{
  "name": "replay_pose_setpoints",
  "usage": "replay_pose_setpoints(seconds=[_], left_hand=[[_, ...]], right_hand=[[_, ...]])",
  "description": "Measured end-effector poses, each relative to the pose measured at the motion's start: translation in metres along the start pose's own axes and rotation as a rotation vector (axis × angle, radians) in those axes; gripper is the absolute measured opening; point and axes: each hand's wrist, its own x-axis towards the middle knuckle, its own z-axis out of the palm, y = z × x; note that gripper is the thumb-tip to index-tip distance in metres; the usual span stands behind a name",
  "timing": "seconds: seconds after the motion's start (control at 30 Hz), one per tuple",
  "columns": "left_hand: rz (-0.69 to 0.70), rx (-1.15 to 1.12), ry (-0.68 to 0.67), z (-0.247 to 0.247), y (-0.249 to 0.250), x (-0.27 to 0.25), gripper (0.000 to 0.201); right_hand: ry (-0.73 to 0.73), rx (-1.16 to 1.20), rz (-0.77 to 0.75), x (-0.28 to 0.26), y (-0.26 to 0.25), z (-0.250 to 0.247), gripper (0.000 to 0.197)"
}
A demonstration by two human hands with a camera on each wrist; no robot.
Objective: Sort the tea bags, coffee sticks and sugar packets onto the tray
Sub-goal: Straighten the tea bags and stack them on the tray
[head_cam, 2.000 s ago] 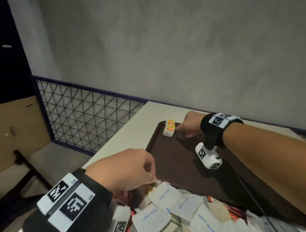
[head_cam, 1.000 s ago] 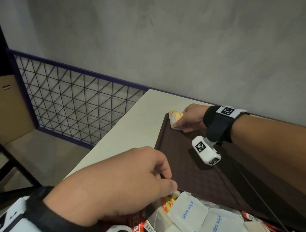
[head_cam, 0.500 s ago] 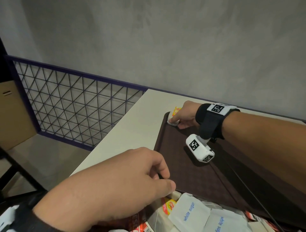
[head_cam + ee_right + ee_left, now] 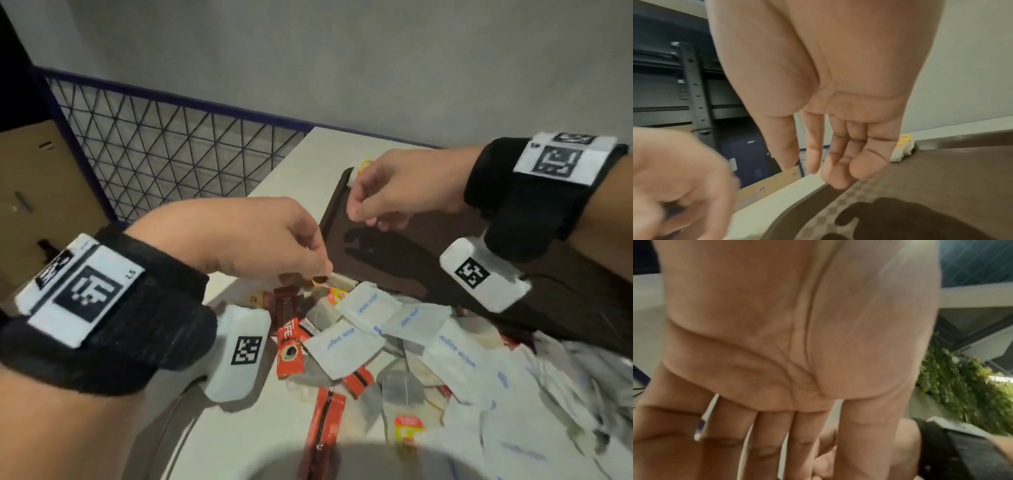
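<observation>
A dark brown tray (image 4: 394, 260) lies on the pale table. Small yellow-tagged tea bags (image 4: 902, 149) sit in its far left corner, mostly hidden behind my right hand in the head view. My right hand (image 4: 359, 209) hovers over the tray's left part with its fingers loosely curled and nothing in them. In front of the tray lies a mixed pile: white sugar packets (image 4: 342, 346), red coffee sticks (image 4: 289, 342) and tea bags (image 4: 402, 383). My left hand (image 4: 320, 270) points down at the pile's far edge, fingertips gathered over a yellow tag. Whether it holds anything is hidden.
A dark wire-mesh fence (image 4: 171, 154) runs along the table's left side, with a cardboard box (image 4: 34, 192) behind it. The table's left edge (image 4: 274, 178) is close to the tray. A grey wall stands behind. A dark rounded shape (image 4: 359, 462) fills the bottom of the head view.
My right hand has let go of the tea bags in the tray's corner and drawn back toward me. The view has tilted down onto the pile. My left hand stays at the pile's edge.
</observation>
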Motion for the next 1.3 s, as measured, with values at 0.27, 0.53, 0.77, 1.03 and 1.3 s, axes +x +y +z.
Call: replay_pose_setpoints(seconds=[0.27,0.53,0.77,1.03,1.3], left_hand=[[-0.143,0.26,0.082,0.031,0.018,-0.003,0.039],[-0.116,0.081,0.276,0.024,0.027,-0.041,0.023],[0.037,-0.786,0.51,0.068,0.044,-0.124,0.012],[0.047,-1.236,0.715,0.173,0.049,-0.145,0.032],[0.02,-1.233,0.704,0.175,0.057,-0.146,0.017]], right_hand=[[0.033,-0.177,0.011,-0.094,-0.033,0.034,0.017],[0.03,-0.092,0.01,-0.173,-0.004,0.066,0.007],[0.015,-0.522,-0.298,-0.191,-0.014,0.106,0.028],[0.076,-0.653,-0.352,-0.191,-0.007,0.127,0.022],[0.181,-0.633,-0.362,-0.201,-0.001,0.125,0.01]])
